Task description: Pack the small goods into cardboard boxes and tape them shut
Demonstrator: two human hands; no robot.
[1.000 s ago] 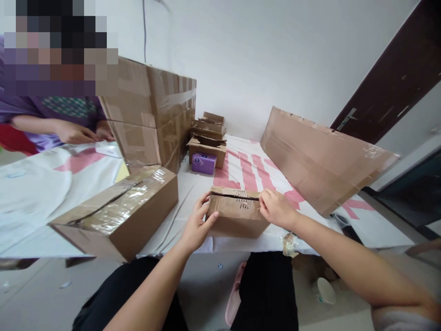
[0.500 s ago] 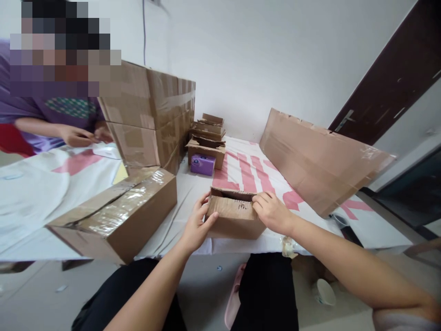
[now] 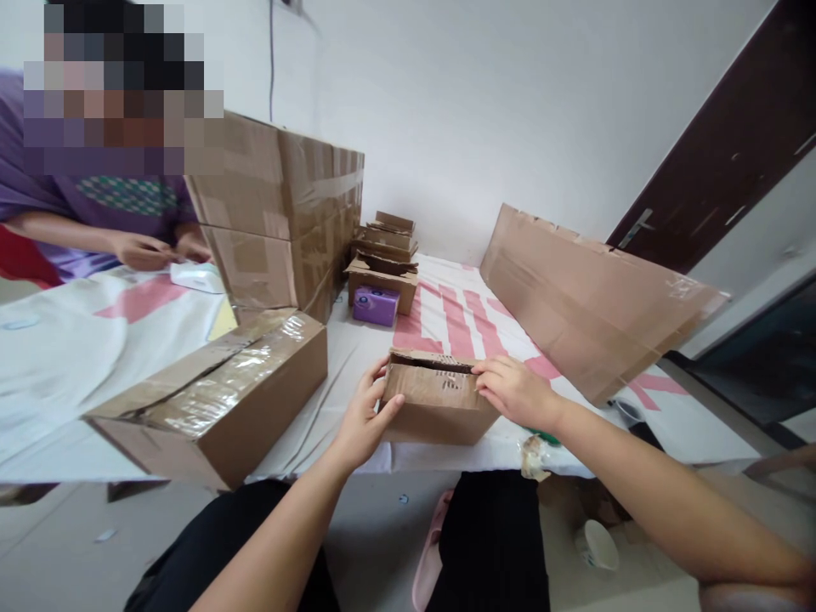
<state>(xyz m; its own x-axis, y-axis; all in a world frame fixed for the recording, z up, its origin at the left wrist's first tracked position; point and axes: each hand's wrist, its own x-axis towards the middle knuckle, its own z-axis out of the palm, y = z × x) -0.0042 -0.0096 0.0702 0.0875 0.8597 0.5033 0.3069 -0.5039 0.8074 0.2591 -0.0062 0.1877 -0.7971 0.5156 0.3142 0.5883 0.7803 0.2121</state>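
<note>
A small cardboard box [image 3: 430, 416] stands at the table's front edge, its long top flaps folded inward with a dark slit between them. My left hand [image 3: 370, 412] grips its left end, thumb on the near top edge and fingers behind. At the right end, my right hand [image 3: 513, 389] has its fingers closed on the flap edge by the slit. Printed marks show on both top flaps. Behind the box sits a purple tissue pack [image 3: 376, 306], against an open cardboard box [image 3: 408, 289].
A long taped box [image 3: 261, 399] lies on my left, below a big stack of cartons [image 3: 268, 263]. A large cardboard sheet [image 3: 574, 297] leans on the right. Across the table at left, a person [image 3: 127, 212] works with both hands near a white object [image 3: 196, 277].
The far flap has come down toward the near one, so the top opening has narrowed to a slit. My right hand has shifted slightly right; my left hand stays put.
</note>
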